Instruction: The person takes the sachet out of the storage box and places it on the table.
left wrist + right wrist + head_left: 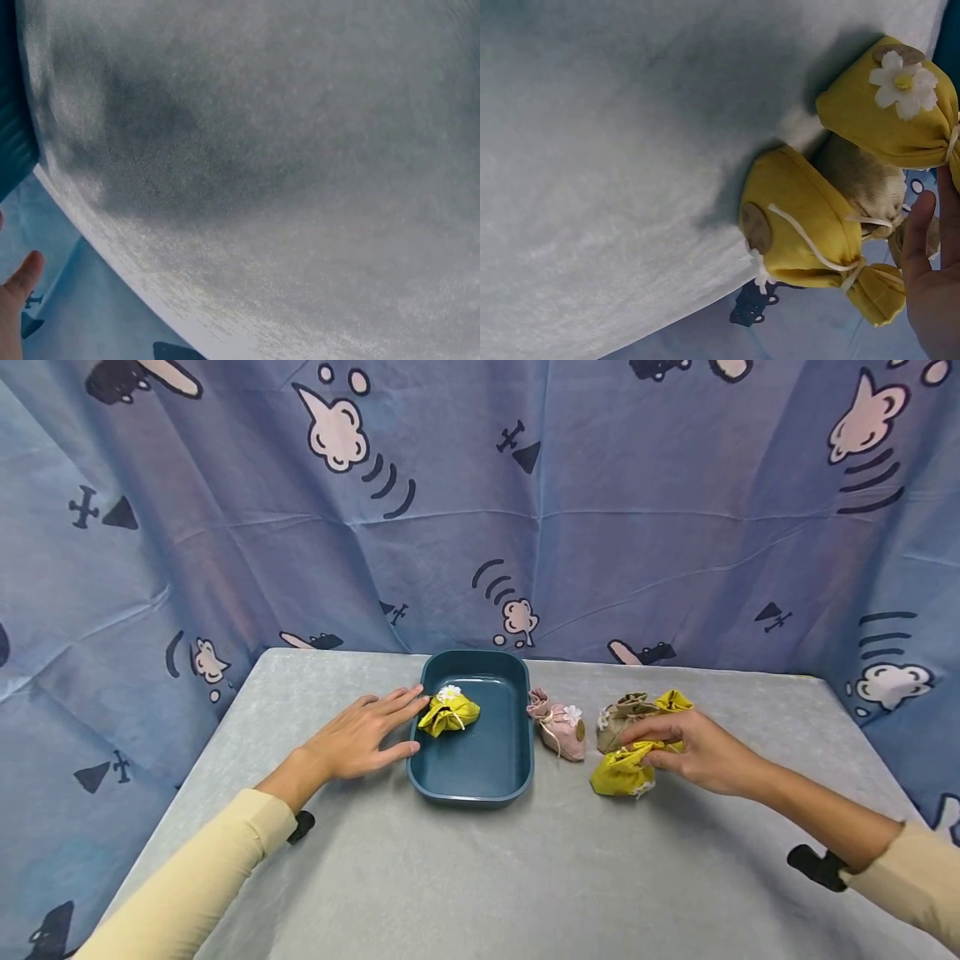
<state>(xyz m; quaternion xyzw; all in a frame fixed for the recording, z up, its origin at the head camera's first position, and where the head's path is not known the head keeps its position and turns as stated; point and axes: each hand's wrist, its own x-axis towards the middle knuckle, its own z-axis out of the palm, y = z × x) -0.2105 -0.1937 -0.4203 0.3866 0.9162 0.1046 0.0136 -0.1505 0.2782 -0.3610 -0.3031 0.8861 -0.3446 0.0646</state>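
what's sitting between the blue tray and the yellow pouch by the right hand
In the head view, a pink pouch lies on the table between the blue tray and the yellow pouch the right hand touches.

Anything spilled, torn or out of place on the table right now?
Nothing stands out. One yellow pouch lies in the teal tray, with the left hand at the tray's rim; the right hand grips another yellow pouch beside the pink pouch and tan pouch. All look tied.

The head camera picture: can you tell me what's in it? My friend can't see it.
A person's right hand holds a yellow pouch on a grey table, beside a tan pouch and a pink pouch. The left hand rests flat against a teal tray with another yellow pouch inside.
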